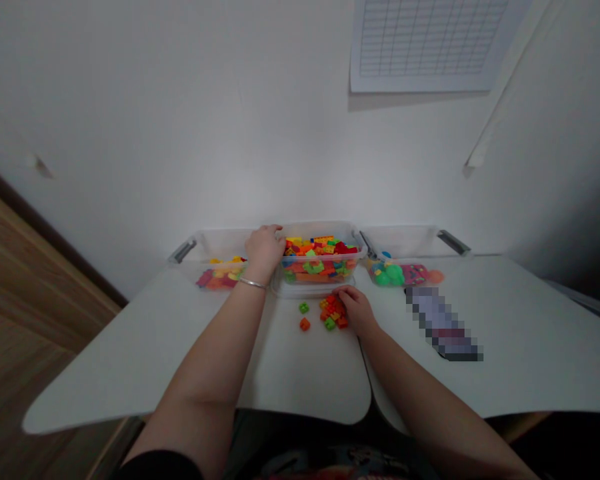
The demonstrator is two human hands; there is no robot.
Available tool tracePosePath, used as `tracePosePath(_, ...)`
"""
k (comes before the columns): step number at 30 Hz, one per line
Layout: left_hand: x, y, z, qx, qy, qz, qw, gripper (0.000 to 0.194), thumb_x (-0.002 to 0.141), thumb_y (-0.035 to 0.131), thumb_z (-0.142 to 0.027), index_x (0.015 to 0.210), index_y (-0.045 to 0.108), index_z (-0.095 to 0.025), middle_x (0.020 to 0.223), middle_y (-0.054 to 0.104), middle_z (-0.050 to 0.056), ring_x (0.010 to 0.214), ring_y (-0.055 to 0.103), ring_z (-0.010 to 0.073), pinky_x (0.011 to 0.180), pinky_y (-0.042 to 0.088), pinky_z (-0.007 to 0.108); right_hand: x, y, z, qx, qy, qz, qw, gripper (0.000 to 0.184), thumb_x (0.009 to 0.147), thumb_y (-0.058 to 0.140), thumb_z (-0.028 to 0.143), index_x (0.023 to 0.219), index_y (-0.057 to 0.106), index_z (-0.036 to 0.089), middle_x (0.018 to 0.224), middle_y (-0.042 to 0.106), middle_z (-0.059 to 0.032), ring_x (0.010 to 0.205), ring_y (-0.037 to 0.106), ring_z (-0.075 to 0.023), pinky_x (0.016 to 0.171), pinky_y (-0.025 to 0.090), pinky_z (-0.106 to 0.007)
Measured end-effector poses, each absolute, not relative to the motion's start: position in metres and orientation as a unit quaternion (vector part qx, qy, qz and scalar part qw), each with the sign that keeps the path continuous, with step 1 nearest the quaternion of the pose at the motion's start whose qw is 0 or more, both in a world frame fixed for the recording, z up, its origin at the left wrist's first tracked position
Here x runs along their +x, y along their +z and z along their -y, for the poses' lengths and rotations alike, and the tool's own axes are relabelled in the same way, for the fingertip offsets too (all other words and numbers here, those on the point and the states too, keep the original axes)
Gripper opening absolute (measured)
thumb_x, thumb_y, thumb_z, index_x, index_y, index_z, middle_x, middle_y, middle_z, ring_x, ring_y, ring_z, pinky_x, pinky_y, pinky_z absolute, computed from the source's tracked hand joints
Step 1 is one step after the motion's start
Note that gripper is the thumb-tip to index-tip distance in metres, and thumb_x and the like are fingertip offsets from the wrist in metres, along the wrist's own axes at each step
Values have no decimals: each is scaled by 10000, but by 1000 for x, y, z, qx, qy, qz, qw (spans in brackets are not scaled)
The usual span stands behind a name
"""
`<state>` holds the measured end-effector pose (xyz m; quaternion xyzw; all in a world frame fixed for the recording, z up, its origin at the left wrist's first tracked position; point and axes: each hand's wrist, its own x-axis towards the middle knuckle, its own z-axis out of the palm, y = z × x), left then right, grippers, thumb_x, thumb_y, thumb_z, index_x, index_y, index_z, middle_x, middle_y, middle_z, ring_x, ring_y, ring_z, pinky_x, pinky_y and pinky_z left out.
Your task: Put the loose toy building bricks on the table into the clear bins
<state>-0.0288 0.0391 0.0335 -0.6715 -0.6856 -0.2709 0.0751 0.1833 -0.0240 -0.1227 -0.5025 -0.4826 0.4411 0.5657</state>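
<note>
Left hand (265,247): grip curled and narrow, fingers (279,233) over the near-left corner of the middle bin's rim (320,228). Touching the rim; can't tell if it's gripping it or holding a brick. Silver bracelet (253,283) on that wrist.

Right hand (357,310): grip loose, fingers angled down onto a loose pile of bricks (333,313) on the bench (300,387). Touching the pile's right edge; can't tell if a brick is pinched.

Pile is mostly red and orange with some green, just in front of the middle bin. Apart from it, a green brick (304,307) and an orange brick (305,324) lie on their own to the left.

Middle bin is clear plastic, full of mixed bricks (317,267), red, orange, yellow, green, some blue. Left bin (220,235) sits just beside it, hand partly in front, with fewer bricks (220,275) at the bottom. Right bin (400,239), also just beside the middle one, holds green balls (387,273) and a pink toy (414,273).

Pixelated object (443,323) lies on the bench to the right, near the right bin, too blurred to identify. Printed grid chart (430,40) on the wall above.
</note>
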Motion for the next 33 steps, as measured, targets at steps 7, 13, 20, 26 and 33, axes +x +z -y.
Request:
tracePosePath(7,-33,1,-4,-662,-435,597,123,365,845,565,-283,1190,606,-170,1163,601,145,1101,548,286,971,441,443,183,-123,24,-502,439,492,560,287,671,579,490,725,660,220,766,663,-25,753,593,-196,738,470,-327)
tracePosePath(13,-26,-33,32,-733,-443,516,35,143,847,540,-204,968,612,-176,973,633,87,974,583,229,904,487,387,182,-122,23,-486,453,462,588,252,659,608,461,707,660,219,768,678,-34,768,605,-200,750,480,-329)
tracePosePath(20,-17,-62,54,-824,-174,536,-57,376,817,493,-70,1125,678,-182,1105,661,95,1032,607,217,960,481,351,182,-119,26,-493,434,464,594,270,651,603,463,732,677,216,801,693,-48,815,612,-225,745,487,-338)
tracePosePath(26,-16,-71,57,-831,-92,548,-18,383,864,490,-103,1172,680,-229,1125,665,93,1028,603,230,941,483,364,179,-113,33,-511,409,487,579,275,679,567,458,746,671,213,791,685,-34,813,611,-218,787,484,-341)
tracePosePath(33,-21,-67,56,-810,-98,578,-13,348,856,535,-144,1157,678,-246,1102,682,92,1021,609,242,919,480,369,175,-107,40,-494,379,583,522,207,743,540,381,809,676,239,866,690,-37,867,621,-212,871,478,-371)
